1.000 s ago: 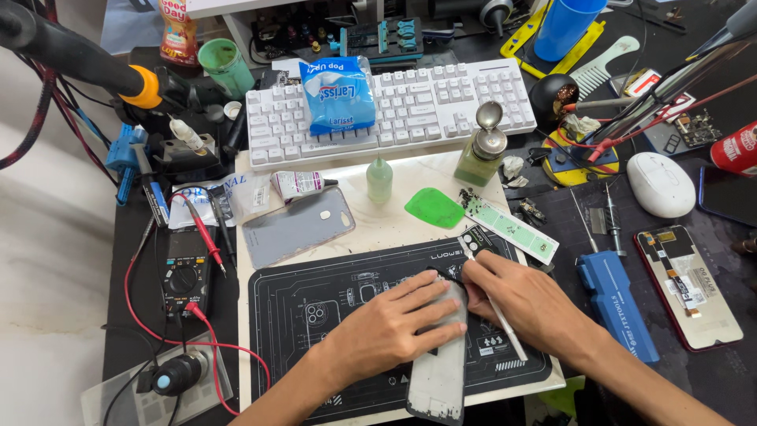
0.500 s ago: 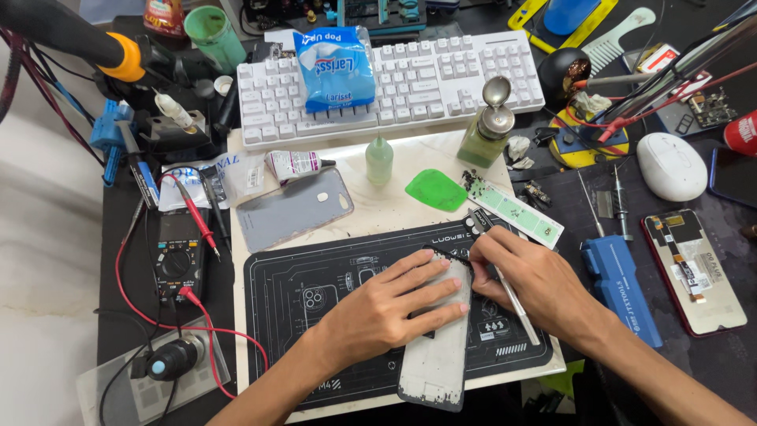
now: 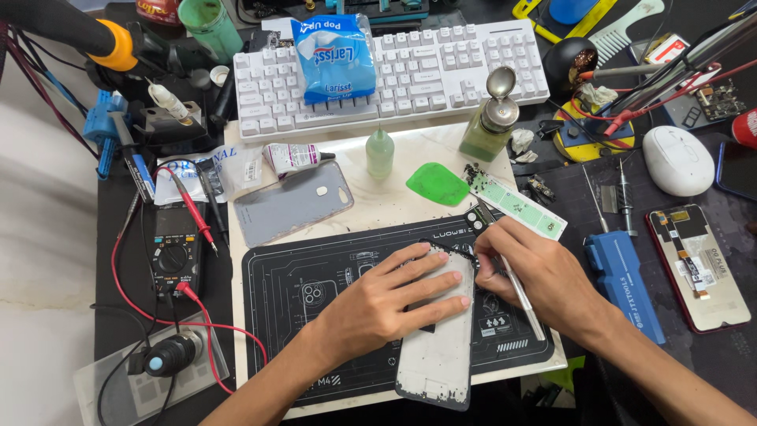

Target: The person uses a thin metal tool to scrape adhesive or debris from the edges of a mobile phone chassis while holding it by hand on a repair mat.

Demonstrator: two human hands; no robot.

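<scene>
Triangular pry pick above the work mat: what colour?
Bright green. The pry pick lies flat on the pale board, just above the black work mat; head view shows it clearly.

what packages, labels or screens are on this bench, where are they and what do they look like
Wipes pack: on the white keyboard, blue and white soft pouch.
Glue tube: left of centre, small, white, dark cap.
Multimeter: left edge, black, round dial.
Phone panel: under the left hand, grey rectangle.

The left hand hides the phone panel's middle (tool tip unseen).
</scene>
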